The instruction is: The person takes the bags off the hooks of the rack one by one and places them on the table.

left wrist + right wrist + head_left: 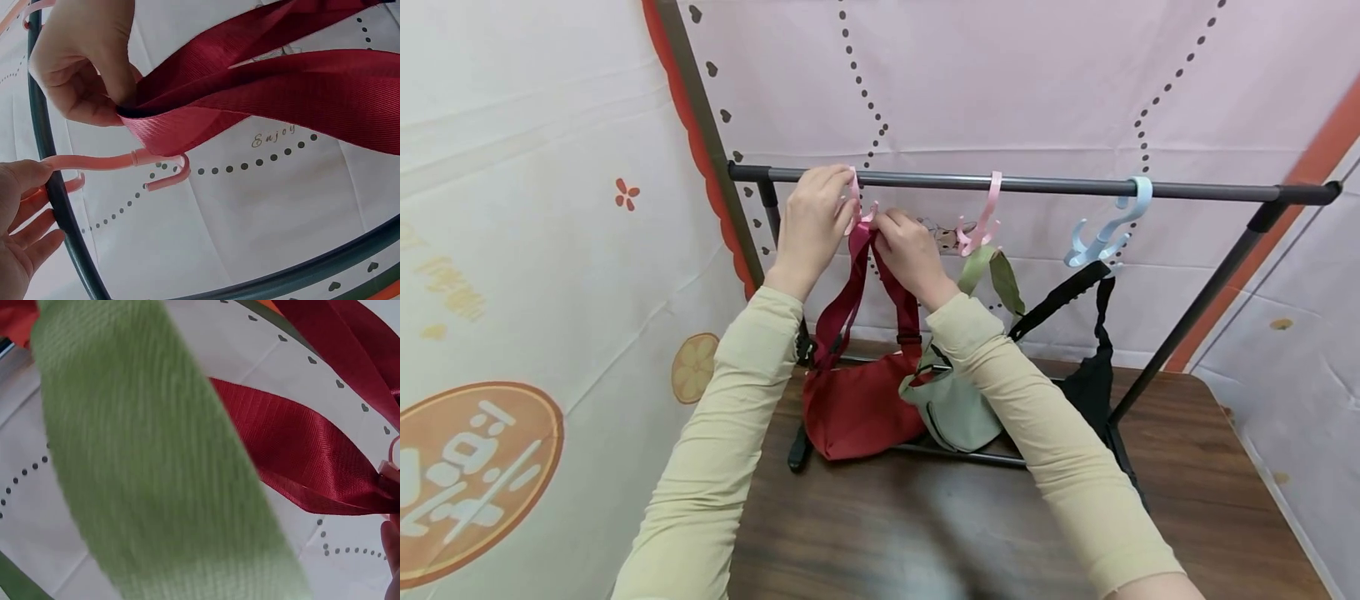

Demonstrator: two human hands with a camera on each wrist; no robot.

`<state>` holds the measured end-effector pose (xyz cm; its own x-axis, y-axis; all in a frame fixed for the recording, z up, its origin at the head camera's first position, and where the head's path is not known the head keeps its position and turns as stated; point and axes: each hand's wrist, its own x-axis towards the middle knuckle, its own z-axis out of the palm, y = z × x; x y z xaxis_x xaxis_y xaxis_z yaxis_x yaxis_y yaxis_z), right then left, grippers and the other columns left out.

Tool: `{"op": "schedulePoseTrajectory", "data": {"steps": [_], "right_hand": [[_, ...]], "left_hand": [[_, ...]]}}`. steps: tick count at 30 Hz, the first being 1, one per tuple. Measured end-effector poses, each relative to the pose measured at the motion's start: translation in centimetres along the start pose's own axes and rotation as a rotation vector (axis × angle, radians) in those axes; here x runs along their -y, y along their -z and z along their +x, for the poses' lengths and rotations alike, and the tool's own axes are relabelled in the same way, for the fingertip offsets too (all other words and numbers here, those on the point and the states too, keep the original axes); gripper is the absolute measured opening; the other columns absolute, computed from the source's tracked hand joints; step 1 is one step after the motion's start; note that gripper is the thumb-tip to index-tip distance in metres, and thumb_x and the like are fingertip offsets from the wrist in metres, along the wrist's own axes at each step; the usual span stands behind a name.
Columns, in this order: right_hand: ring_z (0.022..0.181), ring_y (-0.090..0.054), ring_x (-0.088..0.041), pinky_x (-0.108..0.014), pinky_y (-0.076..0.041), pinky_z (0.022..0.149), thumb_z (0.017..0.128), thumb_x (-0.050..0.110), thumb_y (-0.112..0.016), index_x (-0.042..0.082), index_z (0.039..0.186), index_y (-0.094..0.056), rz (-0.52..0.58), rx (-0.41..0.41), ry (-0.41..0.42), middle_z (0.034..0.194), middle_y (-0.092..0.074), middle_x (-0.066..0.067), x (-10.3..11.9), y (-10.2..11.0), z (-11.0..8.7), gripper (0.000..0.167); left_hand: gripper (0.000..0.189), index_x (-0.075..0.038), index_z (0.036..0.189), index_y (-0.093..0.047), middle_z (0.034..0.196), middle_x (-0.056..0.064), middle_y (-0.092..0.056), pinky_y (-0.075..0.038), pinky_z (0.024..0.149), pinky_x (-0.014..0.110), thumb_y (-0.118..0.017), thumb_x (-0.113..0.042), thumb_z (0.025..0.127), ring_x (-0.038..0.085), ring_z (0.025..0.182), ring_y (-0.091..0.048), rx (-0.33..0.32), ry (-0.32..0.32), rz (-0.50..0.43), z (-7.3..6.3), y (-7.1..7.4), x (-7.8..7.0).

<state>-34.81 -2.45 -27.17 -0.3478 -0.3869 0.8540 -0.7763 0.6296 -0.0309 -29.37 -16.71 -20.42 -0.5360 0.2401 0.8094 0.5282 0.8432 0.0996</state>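
At the left end of a dark rod (925,180), my left hand (812,218) pinches the upper part of a pink hook (94,162) between thumb and fingers. My right hand (912,254) pinches the top of a wide red strap (187,94), just beside the hook's lower prongs. In the left wrist view the strap's fold lies against the hook's lower end; whether it is seated on a prong, I cannot tell. Below, the red bag (857,408) on this strap rests low at the rack's base. Only a few fingertips show at the right wrist view's edge.
To the right, a second pink hook (988,208) carries the green strap (976,268) of a pale green bag (958,408). A blue hook (1116,221) holds a black bag (1090,379). The rack stands on a brown wooden table (880,525), with printed cloth (587,292) around it.
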Motion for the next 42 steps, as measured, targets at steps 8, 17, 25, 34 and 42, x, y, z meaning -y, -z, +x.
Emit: {"op": "schedulePoseTrajectory", "data": {"steps": [8, 17, 25, 34, 42], "right_hand": [[0.08, -0.06, -0.027, -0.035, -0.051, 0.07, 0.081, -0.005, -0.053, -0.002, 0.086, -0.062, -0.039, -0.032, 0.092, 0.087, -0.063, -0.013, 0.3, 1.3, 0.4, 0.011], [0.077, -0.057, -0.025, -0.031, -0.049, 0.07, 0.083, -0.006, -0.05, -0.003, 0.084, -0.062, 0.013, -0.094, 0.181, 0.082, -0.06, -0.011, 1.8, 3.4, 2.0, 0.012], [0.082, -0.058, -0.024, -0.029, -0.048, 0.077, 0.085, -0.004, -0.049, -0.003, 0.085, -0.062, 0.036, -0.115, 0.227, 0.085, -0.062, -0.012, 3.0, 4.6, 2.7, 0.014], [0.086, -0.059, -0.025, -0.029, -0.049, 0.08, 0.086, -0.003, -0.051, -0.003, 0.087, -0.064, 0.037, -0.122, 0.245, 0.089, -0.063, -0.013, 3.7, 5.4, 2.2, 0.013], [0.085, -0.058, -0.025, -0.029, -0.048, 0.08, 0.087, -0.002, -0.05, -0.003, 0.088, -0.063, 0.034, -0.114, 0.233, 0.089, -0.063, -0.013, 4.0, 6.0, 1.8, 0.013]], "left_hand": [[0.027, 0.004, 0.113, -0.06, 0.116, 0.015, -0.059, -0.036, 0.1, 0.028, -0.057, -0.005, 0.088, 0.026, 0.113, -0.05, 0.005, 0.0, -0.004, -0.5, -0.2, 0.0], [0.033, 0.004, 0.12, -0.055, 0.122, 0.015, -0.056, -0.029, 0.104, 0.027, -0.054, -0.005, 0.089, 0.027, 0.118, -0.045, -0.003, -0.026, 0.01, -0.8, 0.0, 0.5], [0.042, 0.003, 0.131, -0.044, 0.136, 0.015, -0.044, -0.027, 0.106, 0.028, -0.05, -0.008, 0.091, 0.024, 0.126, -0.039, -0.056, 0.032, -0.064, -1.9, 0.8, -0.1], [0.042, 0.001, 0.129, -0.047, 0.132, 0.015, -0.048, -0.032, 0.103, 0.035, -0.053, -0.009, 0.089, 0.025, 0.122, -0.043, -0.138, 0.052, -0.154, -8.1, 1.7, 0.1], [0.064, -0.002, 0.135, -0.04, 0.137, 0.016, -0.041, -0.033, 0.099, 0.048, -0.06, -0.036, 0.084, 0.03, 0.126, -0.036, 0.13, 0.332, -0.19, -18.9, -0.9, 1.9]]}}
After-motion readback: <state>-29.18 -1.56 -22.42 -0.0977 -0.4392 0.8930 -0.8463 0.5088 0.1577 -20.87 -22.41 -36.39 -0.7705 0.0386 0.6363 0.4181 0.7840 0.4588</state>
